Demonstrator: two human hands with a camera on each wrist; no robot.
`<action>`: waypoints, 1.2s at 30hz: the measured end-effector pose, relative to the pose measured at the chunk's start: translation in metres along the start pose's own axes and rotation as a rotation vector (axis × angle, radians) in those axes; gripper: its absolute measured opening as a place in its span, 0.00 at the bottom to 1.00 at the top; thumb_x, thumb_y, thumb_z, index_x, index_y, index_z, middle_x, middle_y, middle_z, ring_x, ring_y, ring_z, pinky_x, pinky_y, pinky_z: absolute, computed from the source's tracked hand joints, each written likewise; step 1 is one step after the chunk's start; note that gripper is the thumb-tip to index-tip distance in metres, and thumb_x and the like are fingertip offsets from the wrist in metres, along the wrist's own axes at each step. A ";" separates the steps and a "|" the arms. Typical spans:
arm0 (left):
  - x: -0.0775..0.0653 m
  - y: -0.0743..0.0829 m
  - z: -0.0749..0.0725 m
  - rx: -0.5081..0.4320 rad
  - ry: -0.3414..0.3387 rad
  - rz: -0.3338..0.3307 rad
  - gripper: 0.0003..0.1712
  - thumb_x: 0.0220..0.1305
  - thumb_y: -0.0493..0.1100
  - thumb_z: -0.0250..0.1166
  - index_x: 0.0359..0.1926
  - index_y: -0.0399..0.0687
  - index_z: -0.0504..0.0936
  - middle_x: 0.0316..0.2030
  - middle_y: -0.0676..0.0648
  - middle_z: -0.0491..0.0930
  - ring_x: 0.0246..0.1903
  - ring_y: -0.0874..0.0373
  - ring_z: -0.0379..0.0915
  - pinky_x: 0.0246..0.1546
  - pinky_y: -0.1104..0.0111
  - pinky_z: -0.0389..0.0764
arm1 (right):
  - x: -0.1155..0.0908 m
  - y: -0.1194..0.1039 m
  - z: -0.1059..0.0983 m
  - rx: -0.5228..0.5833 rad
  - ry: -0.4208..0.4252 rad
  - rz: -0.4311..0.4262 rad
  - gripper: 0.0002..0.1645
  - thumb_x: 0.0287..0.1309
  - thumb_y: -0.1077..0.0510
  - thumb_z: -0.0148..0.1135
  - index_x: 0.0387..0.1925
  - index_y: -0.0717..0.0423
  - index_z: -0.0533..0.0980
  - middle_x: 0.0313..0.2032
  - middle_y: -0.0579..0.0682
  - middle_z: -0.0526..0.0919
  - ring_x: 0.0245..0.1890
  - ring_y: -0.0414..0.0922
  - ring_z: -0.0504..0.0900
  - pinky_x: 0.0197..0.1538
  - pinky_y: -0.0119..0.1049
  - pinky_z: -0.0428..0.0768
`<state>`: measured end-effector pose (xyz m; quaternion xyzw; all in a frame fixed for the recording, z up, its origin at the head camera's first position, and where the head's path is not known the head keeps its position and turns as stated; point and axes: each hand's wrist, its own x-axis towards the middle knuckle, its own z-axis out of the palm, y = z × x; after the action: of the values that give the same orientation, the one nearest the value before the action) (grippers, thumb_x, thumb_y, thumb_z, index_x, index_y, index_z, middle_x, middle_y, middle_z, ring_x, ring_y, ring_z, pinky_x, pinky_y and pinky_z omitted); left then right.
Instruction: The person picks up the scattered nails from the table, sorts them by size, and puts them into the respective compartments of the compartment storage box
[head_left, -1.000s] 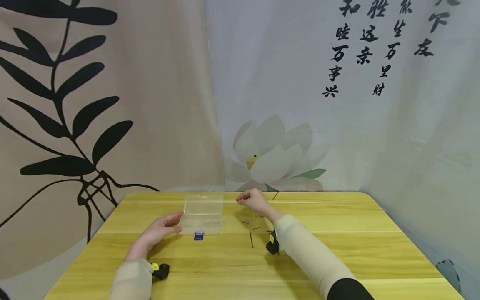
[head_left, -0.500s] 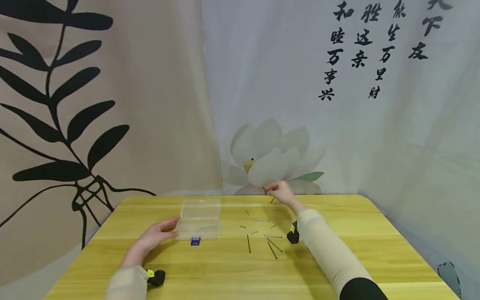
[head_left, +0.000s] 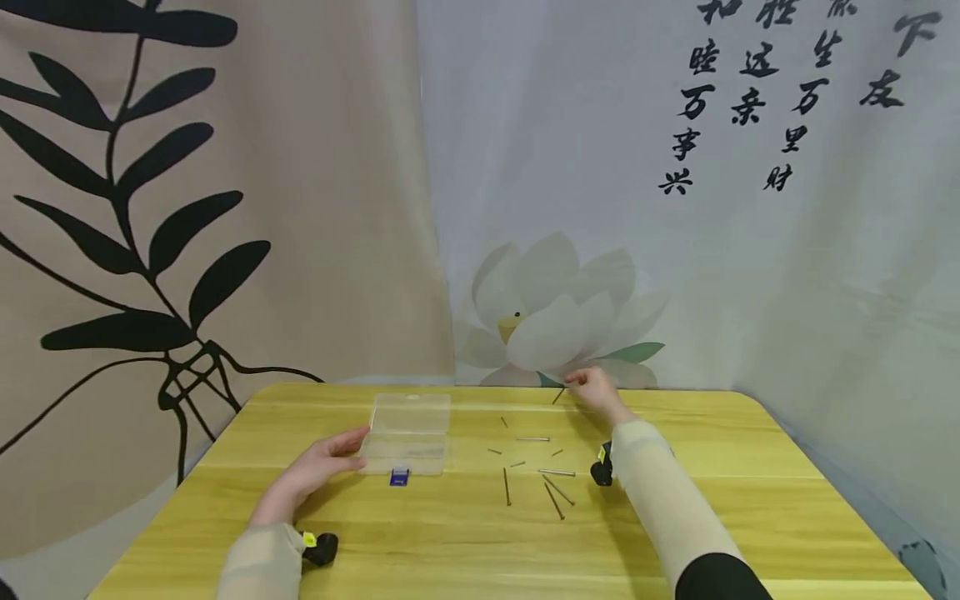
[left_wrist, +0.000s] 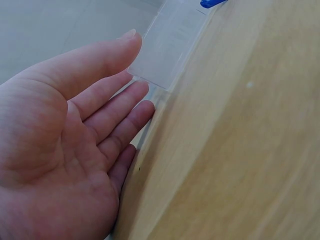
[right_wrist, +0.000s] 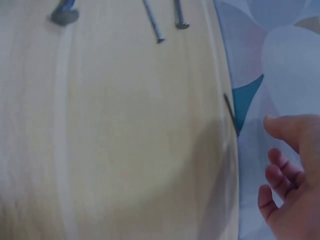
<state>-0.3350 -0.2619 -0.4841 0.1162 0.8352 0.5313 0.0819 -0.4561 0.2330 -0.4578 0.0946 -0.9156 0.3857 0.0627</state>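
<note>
A clear plastic box (head_left: 407, 454) with a blue latch (head_left: 399, 477) lies with its lid (head_left: 411, 414) raised at the back. At its left side is my left hand (head_left: 318, 467), thumb and fingers extended, fingertips right at the box's end wall (left_wrist: 155, 82). My right hand (head_left: 596, 393) hovers at the table's far edge, fingers loosely bent and nothing between them. Just left of its fingertips, a thin dark nail (right_wrist: 230, 114) lies along that edge.
Several long nails (head_left: 557, 473) and a few short ones (head_left: 517, 464) lie scattered on the wooden table (head_left: 420, 542), right of the box. A printed cloth (head_left: 360, 250) hangs directly behind the table's far edge.
My right hand has moved from beside the box's lid, rightward to the far edge by the nail, uncovering the scattered nails. The left hand stays at the box.
</note>
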 end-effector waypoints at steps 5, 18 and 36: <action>0.000 0.000 0.000 0.006 0.003 0.011 0.39 0.65 0.45 0.65 0.72 0.38 0.61 0.69 0.34 0.59 0.67 0.35 0.54 0.65 0.42 0.56 | 0.004 0.008 0.006 -0.074 -0.030 -0.036 0.19 0.57 0.68 0.60 0.51 0.70 0.78 0.52 0.66 0.79 0.51 0.60 0.76 0.53 0.54 0.75; 0.003 0.000 0.003 -0.024 0.031 -0.028 0.38 0.63 0.44 0.67 0.71 0.39 0.63 0.68 0.34 0.61 0.67 0.36 0.54 0.66 0.43 0.53 | 0.006 0.020 0.013 -0.204 -0.036 -0.056 0.21 0.57 0.65 0.61 0.54 0.68 0.78 0.55 0.66 0.77 0.59 0.65 0.67 0.63 0.58 0.63; 0.001 0.002 0.001 -0.023 0.042 -0.048 0.39 0.63 0.44 0.67 0.71 0.40 0.62 0.68 0.34 0.61 0.67 0.37 0.55 0.66 0.43 0.53 | 0.008 0.014 0.013 -0.281 -0.059 -0.045 0.15 0.59 0.63 0.60 0.48 0.62 0.81 0.47 0.62 0.76 0.50 0.59 0.71 0.58 0.54 0.68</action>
<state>-0.3351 -0.2600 -0.4825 0.0840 0.8331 0.5410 0.0785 -0.4677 0.2324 -0.4754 0.1168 -0.9597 0.2491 0.0571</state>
